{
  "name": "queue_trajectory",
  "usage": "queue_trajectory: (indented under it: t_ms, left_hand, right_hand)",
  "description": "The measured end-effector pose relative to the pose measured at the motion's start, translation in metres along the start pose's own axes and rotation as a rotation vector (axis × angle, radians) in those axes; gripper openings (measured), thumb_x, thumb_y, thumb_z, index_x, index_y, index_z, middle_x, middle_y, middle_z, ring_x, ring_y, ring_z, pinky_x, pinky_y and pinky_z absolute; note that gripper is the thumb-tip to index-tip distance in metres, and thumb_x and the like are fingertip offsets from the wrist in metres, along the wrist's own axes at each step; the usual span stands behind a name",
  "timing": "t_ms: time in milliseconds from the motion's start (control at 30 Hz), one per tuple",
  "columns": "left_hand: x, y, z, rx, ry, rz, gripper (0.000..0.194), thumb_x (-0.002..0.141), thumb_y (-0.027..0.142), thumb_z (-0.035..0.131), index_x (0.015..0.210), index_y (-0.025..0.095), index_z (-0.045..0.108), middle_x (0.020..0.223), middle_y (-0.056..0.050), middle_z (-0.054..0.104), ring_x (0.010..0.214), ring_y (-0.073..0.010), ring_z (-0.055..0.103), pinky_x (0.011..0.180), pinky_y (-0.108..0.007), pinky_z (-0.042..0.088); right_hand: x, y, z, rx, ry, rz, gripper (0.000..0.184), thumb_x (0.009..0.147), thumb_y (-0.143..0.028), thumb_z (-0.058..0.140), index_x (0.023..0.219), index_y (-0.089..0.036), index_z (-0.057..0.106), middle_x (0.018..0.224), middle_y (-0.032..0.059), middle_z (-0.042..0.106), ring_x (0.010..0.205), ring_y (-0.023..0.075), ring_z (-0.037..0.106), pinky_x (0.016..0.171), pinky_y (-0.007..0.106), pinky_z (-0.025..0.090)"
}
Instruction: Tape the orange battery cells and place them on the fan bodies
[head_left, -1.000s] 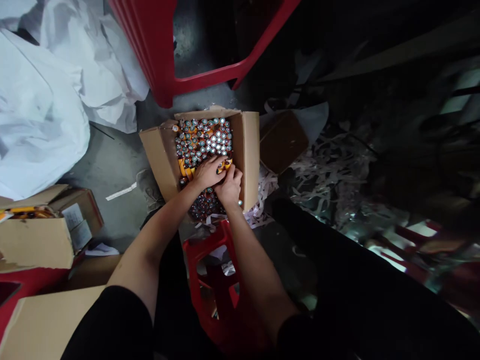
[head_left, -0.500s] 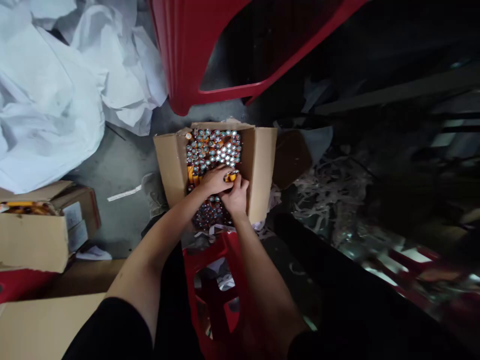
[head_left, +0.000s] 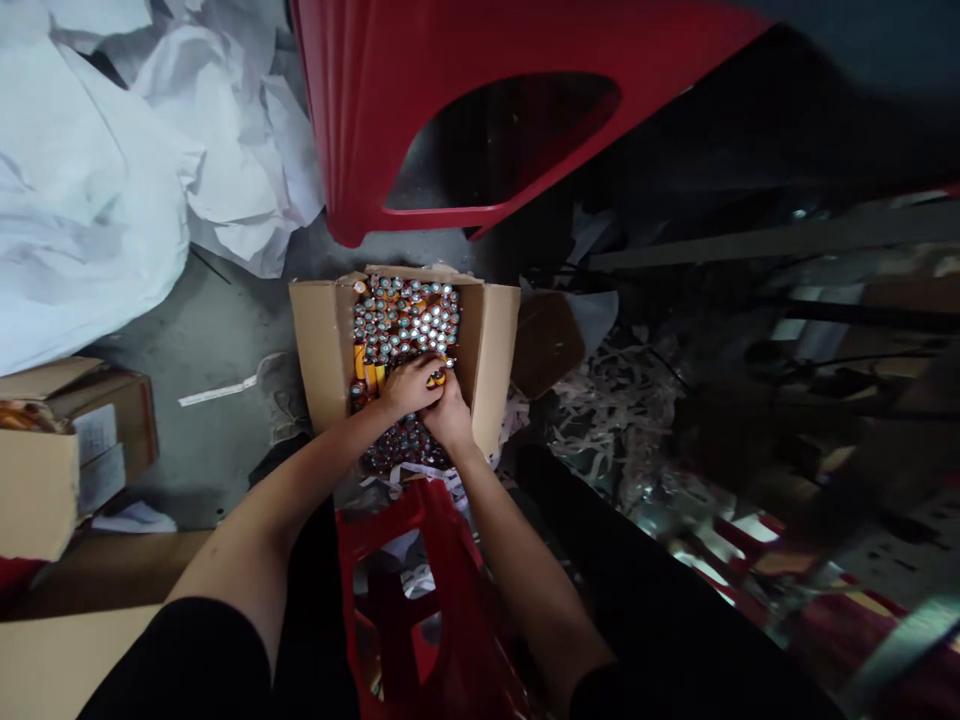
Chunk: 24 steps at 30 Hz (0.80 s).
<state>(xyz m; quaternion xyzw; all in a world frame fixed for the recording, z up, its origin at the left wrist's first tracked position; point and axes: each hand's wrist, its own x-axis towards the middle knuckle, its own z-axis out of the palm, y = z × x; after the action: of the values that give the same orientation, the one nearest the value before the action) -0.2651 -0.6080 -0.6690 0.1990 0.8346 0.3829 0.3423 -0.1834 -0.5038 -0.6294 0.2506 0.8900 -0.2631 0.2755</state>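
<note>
An open cardboard box (head_left: pixel 495 370) on the floor holds many batteries (head_left: pixel 405 310), most standing with their silver ends up. Over the box's near half, my left hand (head_left: pixel 412 387) and my right hand (head_left: pixel 450 415) meet. Both have their fingers closed around a few orange-and-black batteries (head_left: pixel 436 379). At the box's left side, several orange batteries (head_left: pixel 370 374) lie on their sides close to my left fingers. The hands hide part of the layer beneath them.
A red plastic stool (head_left: pixel 352 130) stands beyond the box, another red stool (head_left: pixel 442 600) between my legs. White sheeting (head_left: pixel 90 200) fills the upper left. A second carton (head_left: pixel 37 480) sits at left. Shredded strips (head_left: pixel 615 420) lie to the right.
The view has shifted, so the box and hands appear a little further left and lower. Both hands stay together around the batteries, with the fingers slightly moved.
</note>
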Motion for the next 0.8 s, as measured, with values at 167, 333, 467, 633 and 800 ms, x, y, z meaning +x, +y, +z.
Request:
queue_trajectory:
  t_ms: [167, 333, 467, 633, 800]
  left_hand:
    - [-0.003, 0.003, 0.002, -0.067, 0.011, -0.025, 0.037, 0.093, 0.025, 0.07, 0.129, 0.029, 0.072, 0.147, -0.002, 0.067, 0.128, -0.0221, 0.069, 0.109, -0.036, 0.058]
    - [-0.003, 0.001, -0.005, -0.186, 0.135, -0.038, 0.029, 0.089, 0.018, 0.073, 0.117, 0.025, 0.074, 0.136, -0.003, 0.074, 0.123, -0.0191, 0.071, 0.109, -0.032, 0.057]
    - [-0.008, 0.002, -0.04, -0.208, 0.295, -0.02, 0.03, 0.087, 0.014, 0.072, 0.116, 0.023, 0.074, 0.132, -0.005, 0.075, 0.125, -0.0193, 0.07, 0.113, -0.034, 0.055]
    - [0.001, 0.071, -0.071, -0.25, 0.331, 0.218, 0.032, 0.09, 0.024, 0.075, 0.122, 0.024, 0.071, 0.14, -0.005, 0.071, 0.131, -0.0212, 0.067, 0.114, -0.038, 0.054]
    - [0.078, 0.175, 0.002, -0.281, 0.039, 0.219, 0.043, 0.094, 0.031, 0.072, 0.136, 0.023, 0.065, 0.141, -0.01, 0.069, 0.128, -0.0271, 0.069, 0.107, -0.04, 0.059]
  right_hand:
    - [-0.003, -0.004, -0.004, -0.035, 0.025, 0.069, 0.066, 0.091, -0.026, 0.057, 0.154, -0.018, 0.039, 0.145, 0.0188, 0.065, 0.108, 0.0352, 0.076, 0.092, 0.048, 0.062]
    - [0.002, -0.019, -0.003, -0.014, 0.087, 0.035, 0.066, 0.089, -0.023, 0.056, 0.153, -0.019, 0.039, 0.141, 0.0175, 0.068, 0.11, 0.0361, 0.075, 0.09, 0.049, 0.063]
    - [0.006, -0.054, -0.014, 0.024, 0.102, -0.068, 0.068, 0.086, -0.017, 0.056, 0.152, -0.02, 0.04, 0.136, 0.0154, 0.071, 0.109, 0.0365, 0.075, 0.091, 0.051, 0.063]
    - [-0.02, -0.052, -0.085, 0.136, 0.366, -0.238, 0.061, 0.091, -0.02, 0.055, 0.151, -0.024, 0.043, 0.153, 0.0143, 0.059, 0.134, 0.0303, 0.065, 0.106, 0.049, 0.06]
    - [-0.001, 0.057, -0.156, 0.169, 0.582, -0.121, 0.056, 0.09, -0.032, 0.066, 0.144, -0.021, 0.055, 0.134, 0.0171, 0.069, 0.118, 0.0311, 0.073, 0.095, 0.048, 0.063]
